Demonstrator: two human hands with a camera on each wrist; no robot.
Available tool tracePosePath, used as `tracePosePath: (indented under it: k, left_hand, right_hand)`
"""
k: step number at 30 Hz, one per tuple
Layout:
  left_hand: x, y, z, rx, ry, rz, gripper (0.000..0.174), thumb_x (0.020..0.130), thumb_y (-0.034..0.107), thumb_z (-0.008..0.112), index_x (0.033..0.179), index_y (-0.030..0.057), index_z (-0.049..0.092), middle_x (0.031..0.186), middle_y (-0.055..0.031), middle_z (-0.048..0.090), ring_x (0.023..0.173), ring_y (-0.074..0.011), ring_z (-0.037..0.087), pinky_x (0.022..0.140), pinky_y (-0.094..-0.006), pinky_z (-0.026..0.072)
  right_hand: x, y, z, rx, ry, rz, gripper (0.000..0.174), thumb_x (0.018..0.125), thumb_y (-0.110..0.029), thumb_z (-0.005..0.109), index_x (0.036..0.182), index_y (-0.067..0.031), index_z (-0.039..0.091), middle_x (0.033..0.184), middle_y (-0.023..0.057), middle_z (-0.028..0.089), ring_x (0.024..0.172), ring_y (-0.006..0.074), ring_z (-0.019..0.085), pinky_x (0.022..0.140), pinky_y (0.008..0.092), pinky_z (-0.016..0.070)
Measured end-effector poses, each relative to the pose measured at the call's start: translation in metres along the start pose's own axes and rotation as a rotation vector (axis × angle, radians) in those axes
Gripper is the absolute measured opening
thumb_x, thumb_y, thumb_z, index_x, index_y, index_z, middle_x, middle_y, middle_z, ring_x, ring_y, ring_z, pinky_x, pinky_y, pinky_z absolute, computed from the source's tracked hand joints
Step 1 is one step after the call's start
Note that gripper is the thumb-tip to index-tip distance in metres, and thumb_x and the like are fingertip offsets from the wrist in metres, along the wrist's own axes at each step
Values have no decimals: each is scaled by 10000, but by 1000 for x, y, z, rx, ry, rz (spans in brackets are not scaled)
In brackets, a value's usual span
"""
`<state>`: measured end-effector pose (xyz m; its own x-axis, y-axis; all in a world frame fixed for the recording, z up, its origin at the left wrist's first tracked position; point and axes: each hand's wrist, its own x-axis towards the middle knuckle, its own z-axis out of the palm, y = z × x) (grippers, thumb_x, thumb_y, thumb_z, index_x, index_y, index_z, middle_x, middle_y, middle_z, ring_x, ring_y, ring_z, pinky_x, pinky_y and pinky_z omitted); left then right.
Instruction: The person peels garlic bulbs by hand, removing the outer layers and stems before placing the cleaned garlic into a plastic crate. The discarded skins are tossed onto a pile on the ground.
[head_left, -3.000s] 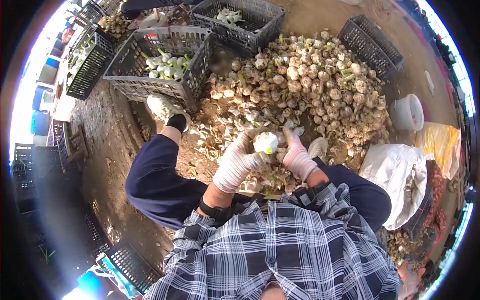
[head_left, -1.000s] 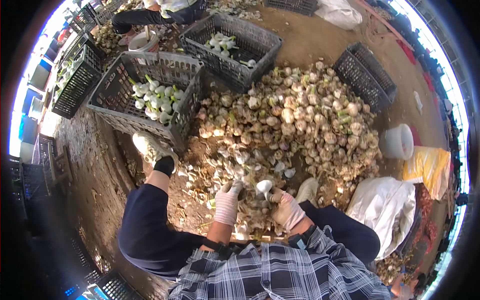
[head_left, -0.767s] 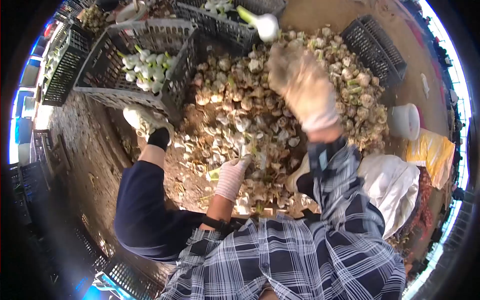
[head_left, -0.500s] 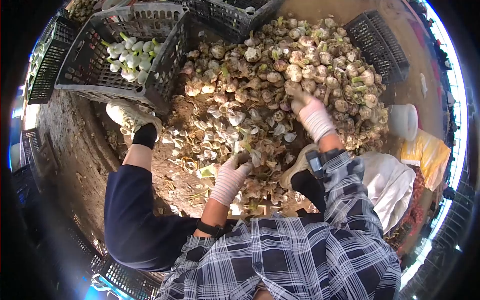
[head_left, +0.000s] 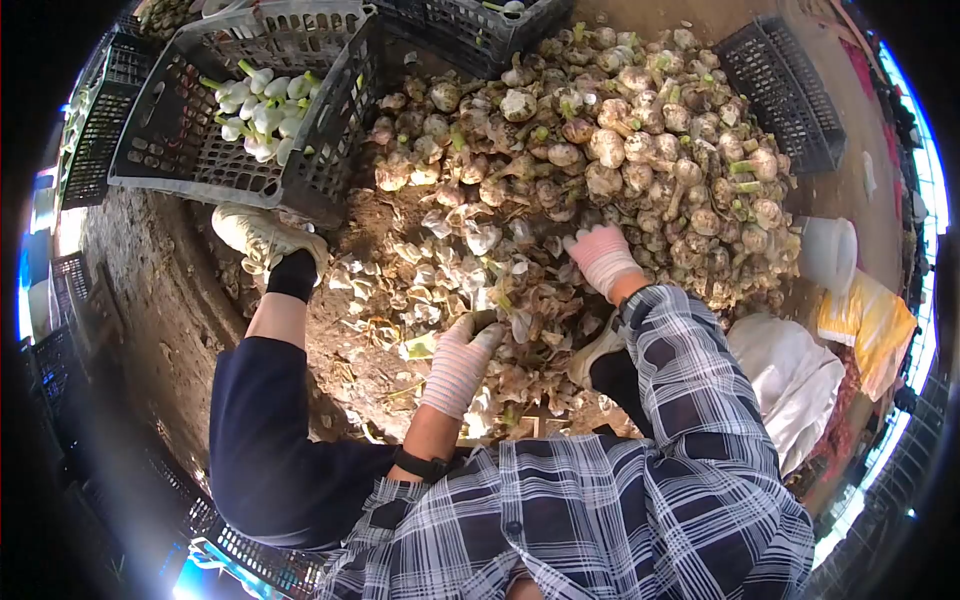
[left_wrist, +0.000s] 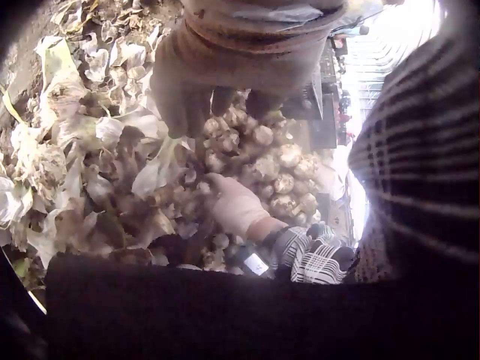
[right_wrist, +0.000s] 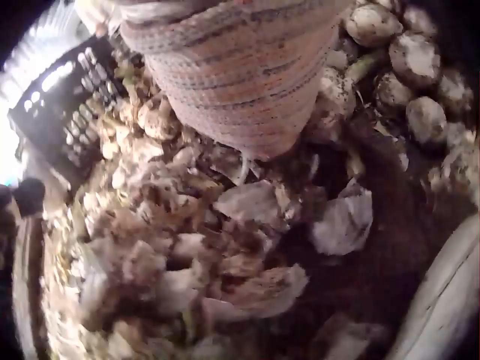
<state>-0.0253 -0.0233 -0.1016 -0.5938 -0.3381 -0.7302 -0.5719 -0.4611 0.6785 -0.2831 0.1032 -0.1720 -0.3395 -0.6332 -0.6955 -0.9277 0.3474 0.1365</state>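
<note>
The left hand, in a striped, dirty-tipped glove, hangs over loose garlic skins with its fingers bent loosely and nothing visible in them. Seen in the left wrist view, the fingers of this left hand point down above the skins. At the near edge of a heap of unpeeled bulbs is the gloved right hand, back upward. Its fingertips reach the bulbs in the left wrist view, but whether they grip one is hidden. The right wrist view shows only the back of the right hand.
A black crate with white, green-stemmed bulbs stands at upper left, beside another crate. One more crate is at upper right. A white bucket, a yellow bag and a white sack lie right. Shoes flank the skins.
The right hand held a white bulb, which then flew off upward from it. That hand has come back down to the heap's near edge. The left hand has stayed over the skins.
</note>
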Motion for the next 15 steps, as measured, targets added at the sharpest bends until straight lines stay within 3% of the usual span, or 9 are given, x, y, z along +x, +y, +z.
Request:
tracePosePath:
  k: [2, 4, 5, 7, 9, 10, 13, 14, 15]
  left_hand:
    - [-2, -3, 2, -10, 1, 17, 430, 910, 197, 653, 1261, -46, 605, 1080, -130, 700, 984, -177, 633, 891, -307, 498]
    - [8, -25, 5, 53, -6, 131, 538, 885, 198, 674, 1344, -45, 532, 1173, -160, 666, 1023, -191, 628, 921, -313, 496]
    - [6, -18, 8, 85, -7, 191, 597, 873, 198, 685, 1385, -44, 496, 1219, -175, 649, 1043, -198, 626, 936, -316, 496]
    - [1, -12, 15, 182, -102, 375, 888, 837, 343, 789, 1511, -8, 329, 1408, -191, 519, 1288, -264, 510, 1058, -369, 441]
    - [-16, -1, 23, -38, -307, 355, 1015, 785, 455, 827, 1526, 6, 299, 1448, -186, 476, 1294, -253, 500, 1073, -369, 429]
    - [-22, 7, 23, -17, -393, 341, 1043, 747, 503, 840, 1512, 13, 329, 1465, -175, 457, 1299, -246, 492, 1082, -363, 422]
    - [-45, 17, 25, -113, -347, 434, 930, 773, 391, 850, 1482, 17, 379, 1451, -158, 474, 1302, -228, 486, 1073, -354, 429]
    - [-51, 21, 26, 99, -212, 527, 846, 733, 205, 854, 1443, 20, 432, 1412, -160, 508, 1277, -248, 519, 1058, -361, 447]
    - [-55, 23, 26, 253, -154, 637, 841, 707, 160, 844, 1433, 23, 442, 1390, -167, 520, 1261, -264, 533, 1051, -366, 455]
  right_hand:
    - [-20, -7, -6, 298, -74, 173, 408, 892, -116, 634, 1297, -97, 590, 1180, 124, 662, 1104, 275, 641, 908, 399, 527]
    - [-49, -18, 10, 909, 71, 136, 463, 913, -146, 621, 1366, -92, 546, 1226, 121, 650, 1113, 233, 628, 928, 355, 512]
    - [-68, -28, 8, 1213, 152, 108, 492, 923, -162, 615, 1401, -90, 523, 1249, 120, 644, 1118, 212, 621, 938, 332, 504]
    - [-113, -49, -7, 1643, 253, -110, 521, 903, -185, 661, 1370, 9, 534, 1266, 124, 639, 1143, 216, 610, 1014, 305, 450]
    - [-143, -83, -5, 2172, 158, -200, 478, 936, -197, 641, 1355, 15, 552, 1214, 105, 658, 1148, 181, 600, 1032, 305, 433]
    - [-154, -100, -11, 2198, 195, -46, 456, 959, -212, 631, 1348, 18, 563, 1178, 77, 675, 1088, 136, 605, 995, 282, 451]
    - [-189, -106, -39, 1987, 410, 2, 486, 968, -282, 646, 1342, 19, 570, 1141, 50, 679, 1051, 104, 597, 965, 262, 459]
    - [-191, -109, -35, 2077, 491, -49, 492, 954, -309, 672, 1304, 27, 590, 1131, 49, 675, 1030, 108, 598, 937, 257, 472]
    - [-198, -107, -37, 1933, 486, -69, 484, 950, -314, 680, 1285, 27, 599, 1130, 51, 676, 1024, 109, 601, 926, 261, 477]
